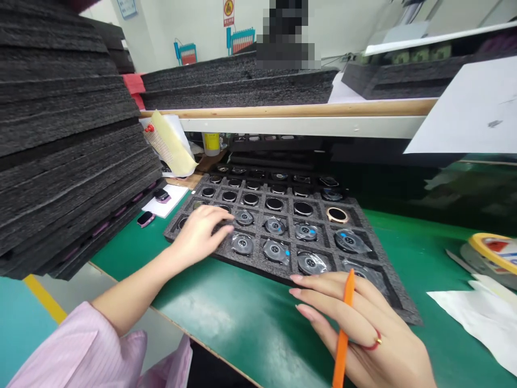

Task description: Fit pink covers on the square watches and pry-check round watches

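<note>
A dark grey foam tray point(258, 276) lies on the green table, its compartments filled with round watch bodies. Over its left end, my left hand point(202, 230) reaches in, with thumb and fingers apart; it covers some compartments, and nothing shows in its grip. Several watches in the front rows lie back up in clear film, such as this watch point(276, 250) with a blue dot. Farther back, watches lie with dark faces up, among them a gold-rimmed watch point(337, 215). My right hand point(363, 323), at the tray's front right corner, holds an orange pointed stick point(343, 337) between its fingers.
Tall stacks of black foam trays point(68, 124) rise at the left. Small pink-edged watches point(145, 218) lie beside them. A shelf point(299, 126) crosses above the tray's far side. At the right are a yellow tape roll point(495, 250) and white paper point(480, 318).
</note>
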The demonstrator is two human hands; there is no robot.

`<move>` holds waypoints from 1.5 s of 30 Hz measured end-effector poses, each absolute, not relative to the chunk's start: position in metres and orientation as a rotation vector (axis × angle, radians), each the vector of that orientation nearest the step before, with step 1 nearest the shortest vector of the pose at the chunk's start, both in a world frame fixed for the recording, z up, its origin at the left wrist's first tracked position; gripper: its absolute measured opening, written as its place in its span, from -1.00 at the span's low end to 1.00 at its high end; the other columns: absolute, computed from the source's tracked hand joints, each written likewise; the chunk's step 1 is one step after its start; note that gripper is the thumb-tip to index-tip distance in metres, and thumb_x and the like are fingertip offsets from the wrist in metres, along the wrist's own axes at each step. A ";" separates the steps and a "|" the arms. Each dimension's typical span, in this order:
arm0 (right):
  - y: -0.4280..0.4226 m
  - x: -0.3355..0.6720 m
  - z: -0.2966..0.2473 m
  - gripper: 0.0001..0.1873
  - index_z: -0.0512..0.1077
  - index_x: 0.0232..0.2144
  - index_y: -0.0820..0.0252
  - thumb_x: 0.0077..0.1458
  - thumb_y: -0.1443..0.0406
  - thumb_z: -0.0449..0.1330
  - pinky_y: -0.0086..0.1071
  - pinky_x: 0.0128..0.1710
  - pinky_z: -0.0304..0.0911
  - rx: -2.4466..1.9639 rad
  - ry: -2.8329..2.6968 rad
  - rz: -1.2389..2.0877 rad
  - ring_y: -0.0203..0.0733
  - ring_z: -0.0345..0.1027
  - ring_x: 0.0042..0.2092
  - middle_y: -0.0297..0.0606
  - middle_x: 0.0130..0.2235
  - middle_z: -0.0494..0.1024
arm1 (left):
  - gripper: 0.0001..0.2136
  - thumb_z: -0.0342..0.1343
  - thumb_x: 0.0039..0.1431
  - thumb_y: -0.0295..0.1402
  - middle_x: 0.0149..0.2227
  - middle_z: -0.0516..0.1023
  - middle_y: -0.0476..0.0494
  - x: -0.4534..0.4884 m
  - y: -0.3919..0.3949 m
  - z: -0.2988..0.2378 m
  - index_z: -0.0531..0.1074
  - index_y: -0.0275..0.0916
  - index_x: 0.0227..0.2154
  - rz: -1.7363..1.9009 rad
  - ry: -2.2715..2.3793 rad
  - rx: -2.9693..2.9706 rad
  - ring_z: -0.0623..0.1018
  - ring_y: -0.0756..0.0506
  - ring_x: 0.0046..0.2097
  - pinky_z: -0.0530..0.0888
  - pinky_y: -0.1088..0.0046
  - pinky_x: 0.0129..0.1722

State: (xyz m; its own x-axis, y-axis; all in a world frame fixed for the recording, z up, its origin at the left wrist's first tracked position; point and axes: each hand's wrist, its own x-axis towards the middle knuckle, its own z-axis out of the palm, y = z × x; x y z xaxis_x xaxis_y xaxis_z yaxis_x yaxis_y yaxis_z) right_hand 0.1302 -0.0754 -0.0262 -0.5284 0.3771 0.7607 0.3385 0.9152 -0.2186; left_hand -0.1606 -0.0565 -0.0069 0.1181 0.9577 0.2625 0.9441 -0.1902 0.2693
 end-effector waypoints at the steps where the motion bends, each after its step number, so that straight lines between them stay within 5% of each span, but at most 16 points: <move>1: -0.075 0.130 -0.026 -0.88 0.48 -0.19 0.25 0.26 0.46 0.18 -0.26 -0.16 0.36 -0.504 -2.168 0.056 -0.15 0.44 -0.14 -0.13 -0.19 0.63 | -0.78 0.04 0.36 -0.26 -0.02 0.60 -0.15 -0.170 -0.057 -0.001 0.54 -0.18 -0.10 0.584 2.071 2.273 0.52 -0.17 0.06 0.38 0.26 0.14; 4: -0.075 0.127 -0.025 -0.89 0.49 -0.20 0.26 0.26 0.47 0.18 -0.27 -0.16 0.35 -0.486 -2.163 0.050 -0.16 0.43 -0.15 -0.14 -0.21 0.63 | -0.78 0.05 0.30 -0.24 -0.27 0.63 -0.23 -0.199 -0.062 0.011 0.54 -0.23 -0.29 0.472 2.338 2.069 0.58 -0.26 -0.17 0.44 0.23 -0.13; 7: -0.076 0.125 -0.024 -0.89 0.50 -0.22 0.26 0.23 0.48 0.19 -0.27 -0.16 0.36 -0.479 -2.155 0.047 -0.16 0.44 -0.17 -0.15 -0.23 0.64 | -0.76 0.19 0.18 -0.14 -0.25 0.63 -0.16 -0.220 -0.067 0.014 0.52 -0.20 -0.23 0.335 2.341 1.971 0.58 -0.21 -0.29 0.39 0.35 -0.31; 14: -0.076 0.124 -0.024 -0.89 0.49 -0.24 0.23 0.22 0.47 0.20 -0.26 -0.18 0.38 -0.502 -2.134 0.077 -0.16 0.49 -0.20 -0.18 -0.24 0.64 | -0.67 0.19 0.14 0.00 -0.27 0.60 -0.14 -0.217 -0.072 0.027 0.53 -0.20 -0.39 0.347 2.166 2.033 0.54 -0.20 -0.18 0.36 0.36 -0.22; 18: -0.073 0.125 -0.029 -0.89 0.50 -0.21 0.22 0.23 0.45 0.20 -0.22 -0.15 0.38 -0.525 -2.164 0.083 -0.14 0.52 -0.18 -0.18 -0.22 0.65 | -0.63 0.03 0.28 0.04 -0.27 0.63 -0.15 -0.169 -0.077 0.025 0.36 -0.22 -0.34 0.740 1.675 1.740 0.54 -0.08 -0.30 0.37 0.43 -0.33; 21: -0.071 0.128 -0.031 -0.83 0.49 -0.14 0.22 0.23 0.46 0.21 -0.22 -0.11 0.41 -0.536 -2.147 0.119 -0.14 0.54 -0.16 -0.17 -0.19 0.66 | -0.54 0.10 0.17 0.15 -0.31 0.64 -0.18 -0.123 -0.076 0.012 0.25 -0.21 -0.37 0.694 1.129 1.370 0.44 0.03 -0.51 0.27 0.51 -0.52; 24: -0.071 0.132 -0.031 -0.73 0.47 -0.02 0.22 0.23 0.42 0.23 -0.21 -0.03 0.43 -0.587 -2.100 0.156 -0.10 0.55 -0.07 -0.11 -0.11 0.66 | -0.48 0.21 0.04 0.18 -0.42 0.58 -0.12 -0.087 -0.072 -0.002 0.31 -0.24 -0.38 0.706 0.976 1.191 0.36 0.06 -0.51 0.24 0.54 -0.52; 30: -0.070 0.133 -0.033 -0.47 0.38 0.14 0.21 0.15 0.23 0.35 -0.09 0.09 0.42 -0.678 -2.101 0.210 0.02 0.50 0.06 0.02 0.05 0.59 | -0.40 0.13 0.12 0.20 -0.37 0.57 -0.24 -0.061 -0.069 -0.017 0.51 -0.39 -0.36 0.697 0.728 0.853 0.33 0.07 -0.51 0.21 0.50 -0.49; 45: -0.085 0.125 -0.026 -0.63 0.50 -0.05 0.20 0.06 0.47 0.37 -0.22 0.13 0.46 -0.697 -2.041 0.147 -0.09 0.54 0.06 -0.07 0.00 0.64 | -0.60 0.29 0.14 -0.05 -0.36 0.48 -0.07 -0.063 -0.076 -0.030 0.54 -0.31 -0.18 0.747 0.589 0.569 0.47 0.06 -0.40 0.39 0.59 -0.44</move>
